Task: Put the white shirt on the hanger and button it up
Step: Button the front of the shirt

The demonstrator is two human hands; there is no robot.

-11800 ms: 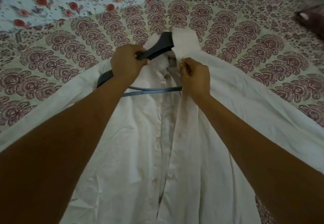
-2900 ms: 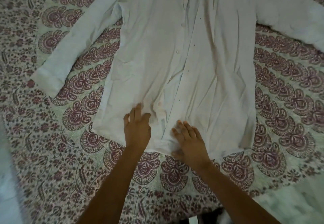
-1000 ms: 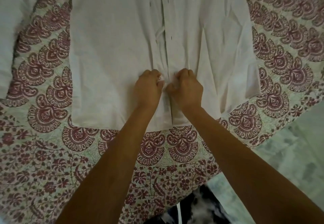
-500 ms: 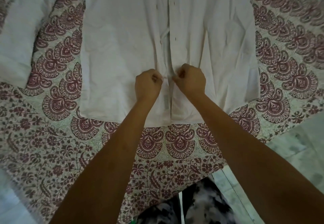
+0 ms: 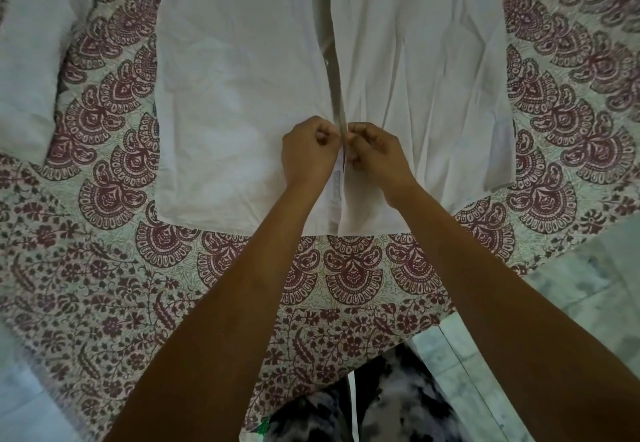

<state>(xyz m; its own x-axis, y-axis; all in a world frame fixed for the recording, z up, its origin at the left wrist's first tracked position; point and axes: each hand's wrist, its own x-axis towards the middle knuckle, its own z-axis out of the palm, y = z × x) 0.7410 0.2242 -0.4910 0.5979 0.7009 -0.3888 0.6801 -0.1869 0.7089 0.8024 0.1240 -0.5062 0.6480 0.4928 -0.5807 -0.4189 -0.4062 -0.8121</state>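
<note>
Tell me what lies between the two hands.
In the head view, only the front opening of the white shirt: its two edges meet in the narrow gap between the left hand and right hand, each pinching one edge.

Head camera looks steeply down, near the shirt (image 5: 242,78).

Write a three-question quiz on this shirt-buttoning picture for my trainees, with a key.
1. True or false: the left hand and right hand both pinch the white shirt near its hem.
2. The shirt lies on: A) a patterned sheet; B) a bare wooden table; C) a chair.
3. Above the hands, is the shirt's front closed or open?
Key: 1 true; 2 A; 3 open.
</note>
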